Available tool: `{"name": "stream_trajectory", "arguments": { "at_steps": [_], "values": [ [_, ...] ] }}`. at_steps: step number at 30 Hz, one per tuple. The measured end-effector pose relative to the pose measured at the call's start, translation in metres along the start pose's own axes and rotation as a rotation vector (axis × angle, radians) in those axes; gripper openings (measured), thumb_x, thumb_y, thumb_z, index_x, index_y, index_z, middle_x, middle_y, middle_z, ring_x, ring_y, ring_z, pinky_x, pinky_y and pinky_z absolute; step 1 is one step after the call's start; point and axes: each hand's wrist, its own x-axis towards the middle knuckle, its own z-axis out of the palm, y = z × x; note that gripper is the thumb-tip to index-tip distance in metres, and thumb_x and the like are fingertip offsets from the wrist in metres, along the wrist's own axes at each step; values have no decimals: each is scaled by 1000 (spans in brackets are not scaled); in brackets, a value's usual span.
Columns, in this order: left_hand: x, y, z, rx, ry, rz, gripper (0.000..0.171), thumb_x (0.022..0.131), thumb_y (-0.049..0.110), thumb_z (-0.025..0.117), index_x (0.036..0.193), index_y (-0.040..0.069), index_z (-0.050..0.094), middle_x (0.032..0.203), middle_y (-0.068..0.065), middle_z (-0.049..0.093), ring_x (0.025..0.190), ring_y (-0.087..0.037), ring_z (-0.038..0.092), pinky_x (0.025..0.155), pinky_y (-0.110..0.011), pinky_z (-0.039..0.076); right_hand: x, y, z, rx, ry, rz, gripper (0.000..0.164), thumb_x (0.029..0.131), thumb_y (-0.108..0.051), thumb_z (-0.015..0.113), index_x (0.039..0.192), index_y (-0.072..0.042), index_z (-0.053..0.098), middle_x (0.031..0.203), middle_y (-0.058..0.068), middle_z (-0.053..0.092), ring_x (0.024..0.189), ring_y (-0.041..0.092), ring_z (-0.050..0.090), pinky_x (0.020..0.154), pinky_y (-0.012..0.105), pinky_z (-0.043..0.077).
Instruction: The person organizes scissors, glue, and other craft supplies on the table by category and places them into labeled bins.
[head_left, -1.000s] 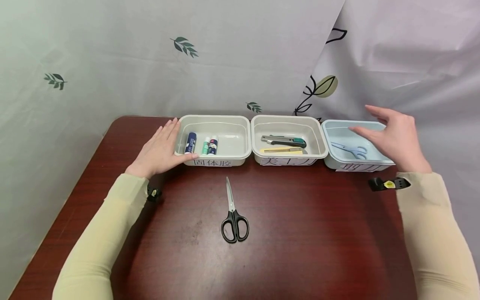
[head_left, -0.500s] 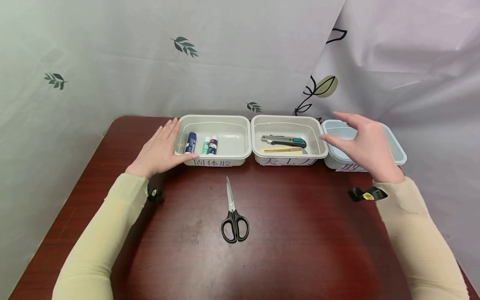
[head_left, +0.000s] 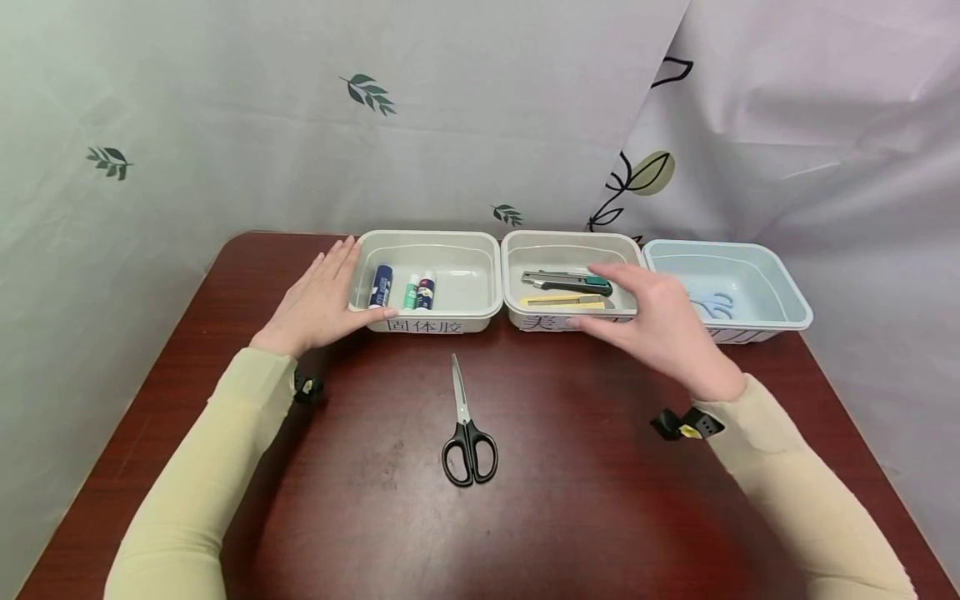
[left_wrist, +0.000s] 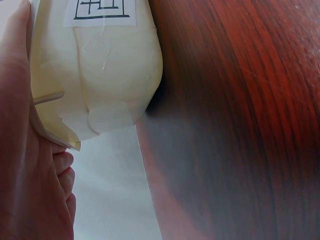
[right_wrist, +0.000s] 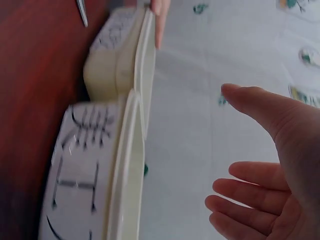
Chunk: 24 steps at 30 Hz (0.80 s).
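My left hand [head_left: 311, 304] rests on the left end of a cream bin [head_left: 468, 287], fingers straight and thumb along its front rim. That bin holds a dark blue glue stick [head_left: 381, 286] and two smaller tubes [head_left: 425, 292]. Over the right end of the middle bin [head_left: 570, 238], my right hand [head_left: 663, 333] hovers with thumb and fingers spread apart, holding nothing. A dark utility knife [head_left: 570, 282] and a yellow utility knife [head_left: 562, 301] lie inside this middle bin. On the table in front are black-handled scissors [head_left: 466, 425], blades pointing away.
A light blue bin [head_left: 765, 287] stands at the right end of the row, with light blue scissors [head_left: 716, 305] partly hidden behind my right hand. Labels [head_left: 425, 327] mark the bin fronts. A patterned curtain [head_left: 450, 150] hangs behind the dark red table [head_left: 555, 500].
My right hand has moved left from the light blue bin to the middle bin, its fingers still spread. The left hand and the black-handled scissors have stayed in place.
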Motion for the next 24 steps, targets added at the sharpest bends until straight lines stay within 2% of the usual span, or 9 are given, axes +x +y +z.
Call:
{"name": "stream_trajectory", "arguments": {
  "at_steps": [11,24],
  "values": [
    [0,-1,1,0,6,4,119,87,78,57,162,-2,10,167,-22,13,153,-34,12,123,-48,9,-11,-37,28,77,-155,-2,74,80,-50,86,138,-9,64,133,1,66,125,19,58,104,40,47],
    [0,0,0,-2,2,3,118,87,77,57,161,-3,11,167,-23,12,154,-33,10,123,-49,9,-29,-57,71,104,-312,-24,75,79,-50,86,136,-6,65,132,4,65,122,17,60,104,35,47]
  ]
}}
